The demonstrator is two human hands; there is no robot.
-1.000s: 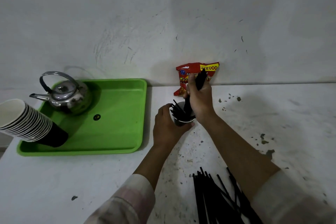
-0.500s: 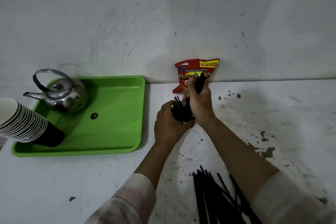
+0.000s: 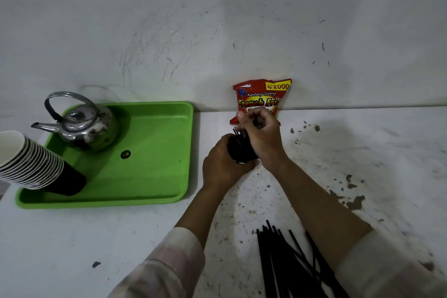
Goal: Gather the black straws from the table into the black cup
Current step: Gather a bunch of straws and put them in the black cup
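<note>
The left hand (image 3: 223, 164) wraps the black cup (image 3: 240, 151) near the worktop's (image 3: 72, 237) back edge. The right hand's (image 3: 262, 136) fingers are clamped on straws (image 3: 238, 135) above it. More loose straws (image 3: 285, 264) lie at the front edge.

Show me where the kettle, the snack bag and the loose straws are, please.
Steel kettle (image 3: 83, 126): head view, on its rounded body.
French fries snack bag (image 3: 262, 94): head view, on its red front.
Loose black straws (image 3: 278, 261): head view, on the middle of the pile.
</note>
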